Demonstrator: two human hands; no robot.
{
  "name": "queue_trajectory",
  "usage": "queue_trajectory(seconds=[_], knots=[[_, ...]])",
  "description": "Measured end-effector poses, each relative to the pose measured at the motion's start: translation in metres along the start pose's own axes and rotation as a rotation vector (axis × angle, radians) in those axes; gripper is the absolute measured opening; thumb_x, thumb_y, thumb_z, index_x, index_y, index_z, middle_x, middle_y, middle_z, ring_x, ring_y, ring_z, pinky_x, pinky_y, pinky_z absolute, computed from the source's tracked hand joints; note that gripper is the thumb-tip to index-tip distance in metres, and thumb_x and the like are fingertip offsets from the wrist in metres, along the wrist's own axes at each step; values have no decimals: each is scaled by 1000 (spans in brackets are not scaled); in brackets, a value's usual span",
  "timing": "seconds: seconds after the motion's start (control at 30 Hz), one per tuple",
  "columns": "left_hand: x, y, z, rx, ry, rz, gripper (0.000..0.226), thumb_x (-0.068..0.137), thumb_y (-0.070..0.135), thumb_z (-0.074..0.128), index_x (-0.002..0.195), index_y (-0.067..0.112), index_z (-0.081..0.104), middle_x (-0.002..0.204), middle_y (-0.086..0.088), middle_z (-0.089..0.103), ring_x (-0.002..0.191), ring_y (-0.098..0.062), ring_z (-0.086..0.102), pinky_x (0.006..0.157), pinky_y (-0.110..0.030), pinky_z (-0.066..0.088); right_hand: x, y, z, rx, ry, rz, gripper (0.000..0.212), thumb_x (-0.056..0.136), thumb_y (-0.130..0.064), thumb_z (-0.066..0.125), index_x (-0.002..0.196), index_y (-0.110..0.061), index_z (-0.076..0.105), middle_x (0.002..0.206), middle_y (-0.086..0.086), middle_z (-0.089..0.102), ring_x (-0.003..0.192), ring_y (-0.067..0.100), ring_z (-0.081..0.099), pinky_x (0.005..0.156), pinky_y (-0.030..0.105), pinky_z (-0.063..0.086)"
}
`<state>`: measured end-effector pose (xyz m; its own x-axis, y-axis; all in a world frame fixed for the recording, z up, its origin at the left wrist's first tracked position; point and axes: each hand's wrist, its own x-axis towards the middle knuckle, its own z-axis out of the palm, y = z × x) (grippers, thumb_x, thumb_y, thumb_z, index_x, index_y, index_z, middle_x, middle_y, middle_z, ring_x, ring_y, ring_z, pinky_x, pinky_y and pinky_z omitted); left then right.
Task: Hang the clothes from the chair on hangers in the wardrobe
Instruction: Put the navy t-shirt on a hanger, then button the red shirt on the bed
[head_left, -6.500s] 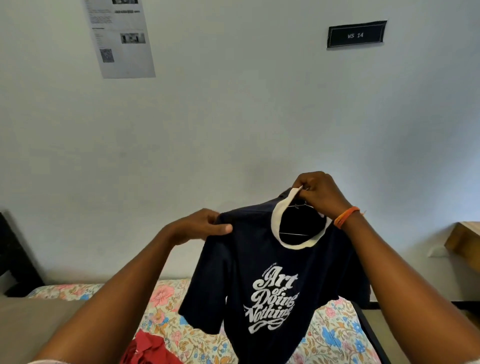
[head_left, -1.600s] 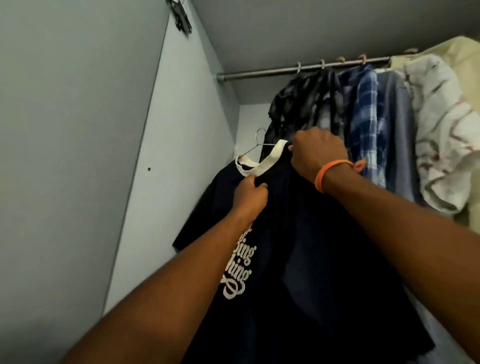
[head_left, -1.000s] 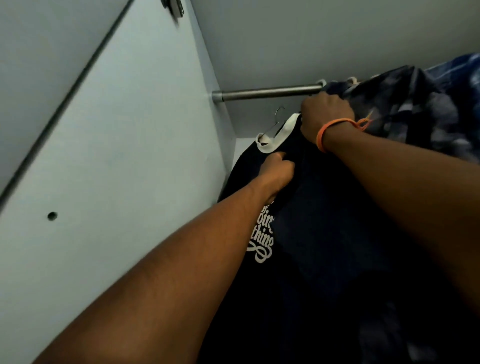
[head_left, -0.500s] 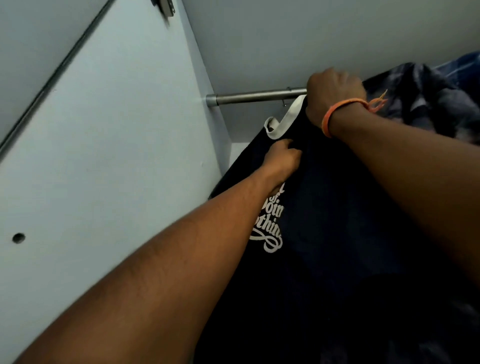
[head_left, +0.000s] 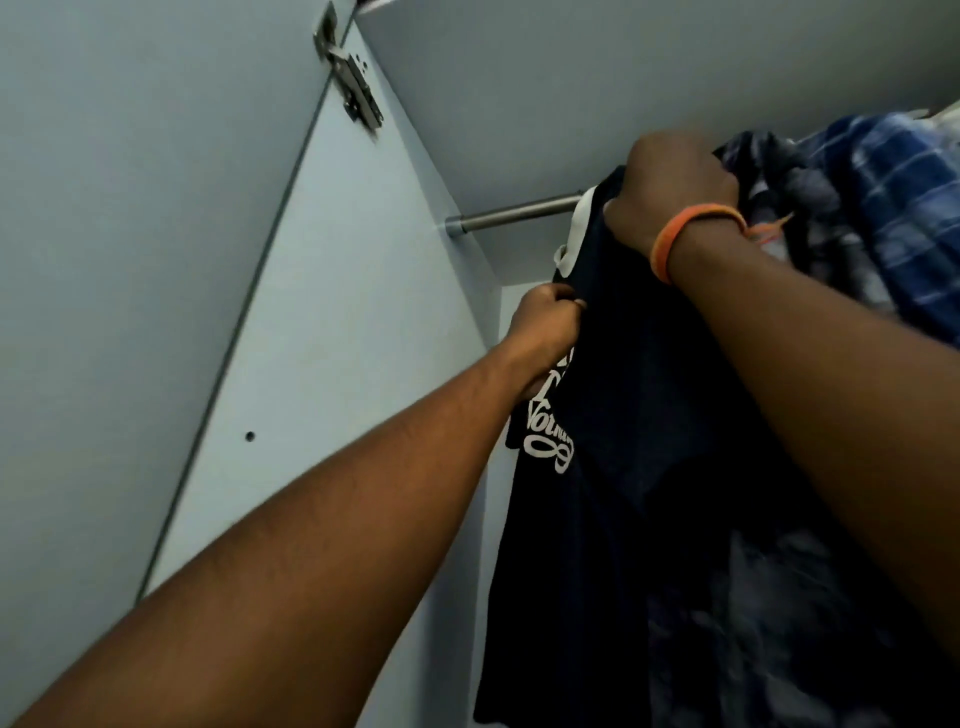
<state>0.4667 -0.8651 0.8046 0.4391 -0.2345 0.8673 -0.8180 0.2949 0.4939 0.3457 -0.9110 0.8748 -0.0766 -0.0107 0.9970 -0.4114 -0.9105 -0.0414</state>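
A navy T-shirt (head_left: 639, 415) with a white collar and white lettering hangs inside the wardrobe, its collar up at the metal rail (head_left: 511, 214). My right hand (head_left: 670, 189), with an orange band at the wrist, is closed on the top of the shirt at rail height; the hanger and its hook are hidden behind that hand. My left hand (head_left: 548, 325) pinches the shirt's front just below the collar.
The wardrobe's pale side wall (head_left: 332, 338) is close on the left, with a metal hinge (head_left: 350, 88) near the top. Blue plaid and dark patterned shirts (head_left: 883, 218) hang on the rail to the right. The wardrobe's ceiling is right above the rail.
Both hands carried the shirt on its hanger into the wardrobe and raised it. Over the last second my right hand rose from below the rail to level with it.
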Motion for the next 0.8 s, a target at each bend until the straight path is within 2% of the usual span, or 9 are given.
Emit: queue_trajectory(seconds=[0.07, 0.17, 0.23, 0.3, 0.43, 0.53, 0.6, 0.7, 0.8], knots=[[-25, 13, -5, 6, 2, -36, 30, 96, 6, 50, 124, 9, 60, 92, -2, 66, 82, -20, 63, 72, -28, 48, -16, 1, -12, 99, -13, 35, 30, 89, -16, 61, 115, -1, 64, 122, 24, 62, 112, 45, 60, 89, 48, 51], [-65, 37, -15, 63, 42, -101, 24, 98, 4, 46, 114, 17, 59, 91, 2, 63, 79, -16, 61, 80, -31, 52, -44, -2, -31, 240, -33, 80, 29, 88, -19, 64, 112, -5, 66, 119, 23, 65, 109, 44, 62, 87, 47, 53], [-87, 49, -24, 111, 71, -134, 28, 99, 7, 47, 123, 14, 60, 111, -4, 66, 96, -20, 63, 92, -37, 54, -62, -7, -44, 324, -51, 124, 28, 88, -23, 64, 112, -7, 65, 117, 21, 66, 107, 43, 64, 86, 46, 53], [-112, 59, -36, 172, 99, -177, 36, 100, 9, 46, 135, 11, 55, 127, -7, 60, 110, -25, 61, 94, -42, 55, -86, -15, -58, 391, -81, 160, 30, 89, -24, 65, 114, -8, 61, 118, 21, 65, 108, 43, 63, 85, 44, 52], [-169, 93, -78, 313, 171, -231, 38, 100, 12, 48, 137, 12, 54, 133, -6, 59, 107, -22, 61, 89, -38, 57, -132, -42, -98, 629, -121, 265, 26, 88, -32, 68, 108, -16, 63, 113, 14, 67, 104, 39, 64, 81, 40, 50], [-218, 131, -116, 413, 314, -203, 33, 98, 16, 54, 130, 14, 59, 127, -6, 63, 113, -22, 61, 100, -44, 52, -168, -78, -127, 1040, -182, 389, 23, 82, -42, 69, 90, -20, 67, 90, 4, 72, 85, 31, 68, 75, 39, 56], [-263, 160, -143, 494, 413, -206, 31, 98, 19, 55, 129, 16, 59, 124, -3, 64, 112, -21, 62, 99, -44, 53, -199, -108, -159, 1373, -236, 466, 23, 81, -45, 68, 78, -23, 64, 71, 0, 70, 64, 23, 68, 60, 41, 58], [-352, 204, -174, 605, 499, -171, 23, 99, 19, 56, 121, 20, 62, 113, 2, 66, 103, -14, 65, 90, -39, 58, -255, -153, -223, 1720, -377, 543, 19, 90, -34, 71, 86, -15, 67, 64, 1, 68, 48, 12, 62, 44, 26, 46], [-440, 250, -199, 467, 578, -87, 14, 98, 5, 54, 105, 11, 65, 98, -8, 72, 91, -20, 71, 78, -34, 59, -303, -196, -292, 2089, -657, 636, 21, 92, -21, 69, 90, 0, 66, 56, 2, 64, 38, 13, 49, 36, 22, 38]])
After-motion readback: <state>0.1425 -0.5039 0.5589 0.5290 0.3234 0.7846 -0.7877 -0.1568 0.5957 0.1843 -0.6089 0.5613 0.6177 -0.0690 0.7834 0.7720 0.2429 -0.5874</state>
